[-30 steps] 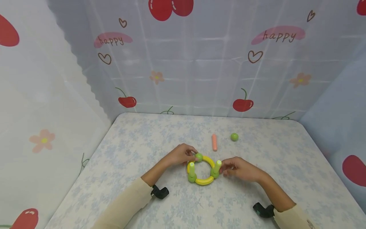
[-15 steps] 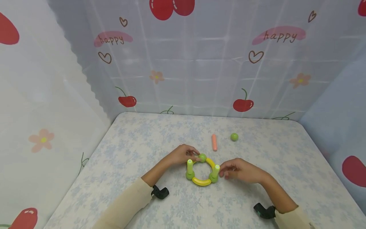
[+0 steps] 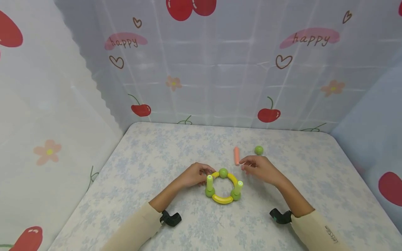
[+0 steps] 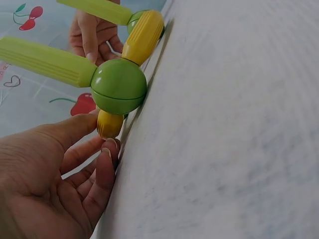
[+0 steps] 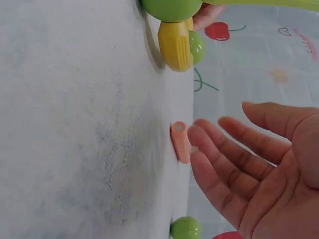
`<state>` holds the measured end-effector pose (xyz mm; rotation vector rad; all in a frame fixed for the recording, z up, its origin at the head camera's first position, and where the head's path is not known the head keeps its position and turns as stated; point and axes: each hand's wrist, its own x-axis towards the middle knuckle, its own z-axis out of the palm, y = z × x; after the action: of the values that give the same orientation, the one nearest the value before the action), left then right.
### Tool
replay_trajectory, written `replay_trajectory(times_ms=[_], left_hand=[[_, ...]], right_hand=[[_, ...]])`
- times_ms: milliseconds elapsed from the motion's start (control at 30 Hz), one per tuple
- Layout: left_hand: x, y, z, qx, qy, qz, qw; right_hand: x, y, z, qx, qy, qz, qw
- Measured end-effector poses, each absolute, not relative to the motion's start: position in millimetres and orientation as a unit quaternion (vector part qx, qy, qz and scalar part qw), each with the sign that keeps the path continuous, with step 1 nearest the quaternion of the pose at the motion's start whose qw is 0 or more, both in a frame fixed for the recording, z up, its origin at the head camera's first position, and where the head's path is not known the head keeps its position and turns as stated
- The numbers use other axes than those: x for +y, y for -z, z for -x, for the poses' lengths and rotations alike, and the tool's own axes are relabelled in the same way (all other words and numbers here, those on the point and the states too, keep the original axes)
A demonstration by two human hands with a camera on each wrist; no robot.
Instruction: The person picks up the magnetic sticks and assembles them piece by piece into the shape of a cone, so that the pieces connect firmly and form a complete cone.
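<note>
A ring of yellow curved rods (image 3: 222,200) joined by green balls lies on the table. Two light green rods (image 3: 209,183) rise from its near balls, while the far ball (image 3: 223,173) has none. My left hand (image 3: 194,174) is at the ring's left side, thumb and fingertips pinching the left yellow curved rod (image 4: 109,124). Beyond the ring, a pink rod (image 3: 236,156) lies on the tabletop. My right hand (image 3: 259,169) hovers by its near end, fingers relaxed and parted, holding nothing; in the right wrist view the fingertips overlap the pink rod's edge.
A loose green ball (image 3: 259,150) sits to the right of the pink rod, just beyond my right hand. The table (image 3: 169,146) has a pale blue floral cover. Printed curtains (image 3: 204,94) enclose it at the back and sides.
My right hand has left the ring's right side and moved away from me toward the pink rod. My left hand has slid from the far ball to the left curved rod. The ring shifted slightly.
</note>
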<state>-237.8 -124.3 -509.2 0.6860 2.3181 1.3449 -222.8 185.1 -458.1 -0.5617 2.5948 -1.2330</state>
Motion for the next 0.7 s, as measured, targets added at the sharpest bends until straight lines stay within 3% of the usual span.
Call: replay_trajectory(times_ms=[367,700], left_hand=[[-124.2,516.5,237.7,0.812,-0.507,-0.216,0.192],[-125.2,518.9,237.5,0.814,-0.506,-0.213,0.188]], right_hand=[[168.9,470.8,253.6,0.925,0.362,0.114,0.020],[153.7,481.6,274.7,0.941,0.328,0.077,0.032]])
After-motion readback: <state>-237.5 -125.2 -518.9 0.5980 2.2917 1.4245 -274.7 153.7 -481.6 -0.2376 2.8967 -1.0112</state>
